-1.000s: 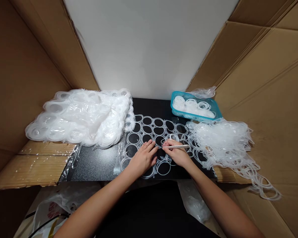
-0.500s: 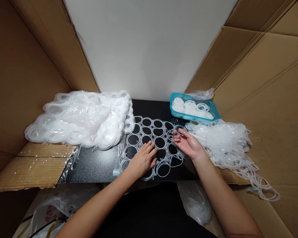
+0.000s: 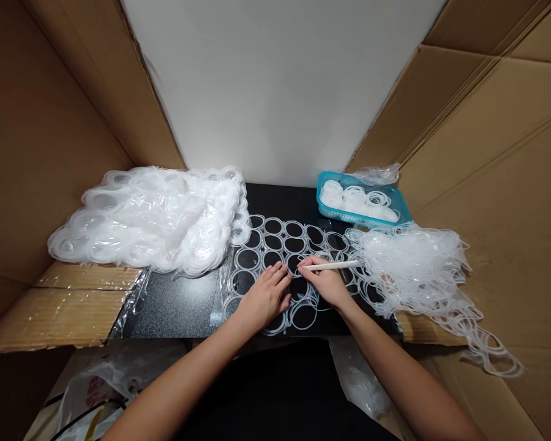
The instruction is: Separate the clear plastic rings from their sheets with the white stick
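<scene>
A sheet of joined clear plastic rings [image 3: 272, 243] lies flat on the black tabletop [image 3: 174, 303]. My left hand [image 3: 267, 296] rests on the sheet, palm down, with its fingers stretched out. Just to its right, my right hand [image 3: 326, 283] pinches a thin white pen-like stick [image 3: 333, 265]. One end of the stick is between my fingertips, close over a ring; the other end points right. Loose ring strips lie around my right hand. Whether the stick's tip touches a ring is hidden by my fingers.
A thick stack of ring sheets [image 3: 151, 220] in clear film stands at left. The blue basket [image 3: 362, 216] at back right holds white rings. A tangled heap of ring webbing [image 3: 408, 263] spills over the right edge. Cardboard walls [image 3: 496, 184] flank both sides.
My right hand has moved left and down onto the ring sheet, and its fingers have closed toward a ring with the stick. Ring strips have shifted right. My left hand stays put.
</scene>
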Tool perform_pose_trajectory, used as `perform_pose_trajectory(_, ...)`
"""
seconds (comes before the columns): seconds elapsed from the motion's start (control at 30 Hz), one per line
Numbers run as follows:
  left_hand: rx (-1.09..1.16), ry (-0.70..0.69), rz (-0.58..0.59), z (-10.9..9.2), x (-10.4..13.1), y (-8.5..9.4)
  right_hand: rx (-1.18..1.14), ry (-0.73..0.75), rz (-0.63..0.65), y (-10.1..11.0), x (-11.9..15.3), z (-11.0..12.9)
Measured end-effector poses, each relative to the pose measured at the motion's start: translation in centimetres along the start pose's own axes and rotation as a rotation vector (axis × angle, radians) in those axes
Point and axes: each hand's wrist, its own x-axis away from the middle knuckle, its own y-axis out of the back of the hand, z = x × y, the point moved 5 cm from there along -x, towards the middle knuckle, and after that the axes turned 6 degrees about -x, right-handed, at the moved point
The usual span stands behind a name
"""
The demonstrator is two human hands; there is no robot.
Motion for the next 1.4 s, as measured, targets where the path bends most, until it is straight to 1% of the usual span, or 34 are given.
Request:
perform_pose_trajectory(0.07,0.01,0.006,-0.006,0.0,0.0,0.0,-0.036,-0.022,-0.009,0.4,-0.2,0.1)
perform_pose_trajectory(0.13,0.021,0.01,-0.013,0.0,0.1,0.0,-0.17,-0.085,-0.031,1.0,-0.6,0.1)
perform_pose_trajectory(0.17,0.023,0.011,-0.016,0.0,0.1,0.1,-0.287,-0.132,-0.037,1.3,-0.8,0.1)
perform_pose_trajectory(0.23,0.023,0.01,-0.015,0.0,0.1,0.1,-0.601,-0.244,-0.056,1.9,-1.1,0.1)
perform_pose_trajectory(0.3,0.017,0.005,-0.007,-0.1,0.1,0.2,-0.908,-0.354,-0.13,2.5,-1.0,-0.1)
perform_pose_trajectory(0.37,0.012,0.0,-0.002,-0.1,0.0,0.3,-1.102,-0.443,-0.211,2.8,-0.2,-0.2)
perform_pose_trajectory(0.4,0.013,0.0,-0.001,-0.1,0.0,0.3,-1.158,-0.482,-0.22,2.7,0.4,-0.2)
perform_pose_trajectory(0.47,0.025,0.004,0.0,-0.1,0.0,0.4,-1.212,-0.539,-0.163,1.9,1.6,0.2)
perform_pose_trajectory(0.53,0.038,0.009,0.005,-0.1,-0.1,0.4,-1.212,-0.538,-0.092,0.9,2.5,0.6)
perform_pose_trajectory(0.6,0.036,0.011,0.015,-0.1,-0.1,0.5,-1.14,-0.449,-0.082,0.6,2.6,1.0)
perform_pose_trajectory(0.63,0.032,0.011,0.017,-0.1,-0.2,0.6,-1.053,-0.376,-0.092,0.7,2.3,1.1)
perform_pose_trajectory(0.67,0.025,0.012,0.019,-0.1,-0.2,0.6,-0.922,-0.292,-0.1,0.9,1.8,1.2)
perform_pose_trajectory(0.73,0.011,0.008,0.02,-0.2,-0.2,0.7,-0.56,-0.138,-0.093,1.1,0.9,1.3)
perform_pose_trajectory(0.8,0.001,0.003,0.017,-0.2,-0.1,0.7,-0.192,-0.041,-0.041,0.9,0.3,1.1)
perform_pose_trajectory(0.83,-0.001,0.002,0.015,-0.2,-0.1,0.7,-0.054,-0.004,-0.01,0.6,0.2,1.0)
perform_pose_trajectory(0.9,0.002,0.0,0.009,-0.1,0.0,0.5,0.121,0.062,0.036,0.1,0.3,0.9)
perform_pose_trajectory(0.97,0.015,0.005,0.003,-0.1,0.1,0.4,0.209,0.135,0.057,-0.4,0.6,1.1)
perform_pose_trajectory(1.03,0.033,0.011,-0.002,0.0,0.1,0.4,0.259,0.196,0.051,-0.7,1.1,1.3)
perform_pose_trajectory(1.13,0.04,0.011,0.007,0.0,0.0,0.3,0.314,0.264,0.043,-1.3,1.5,1.5)
perform_pose_trajectory(1.23,0.039,0.008,0.018,0.0,0.1,0.3,0.341,0.314,0.063,-1.5,1.3,1.5)
perform_pose_trajectory(1.3,0.049,0.013,0.012,0.0,0.3,0.2,0.305,0.331,0.012,-0.5,0.6,1.8)
perform_pose_trajectory(1.33,0.051,0.017,0.008,-0.1,0.4,0.3,0.281,0.331,-0.056,0.5,0.2,1.9)
perform_pose_trajectory(1.4,0.044,0.021,-0.001,-0.3,0.9,0.4,0.257,0.311,-0.256,3.5,-0.9,2.3)
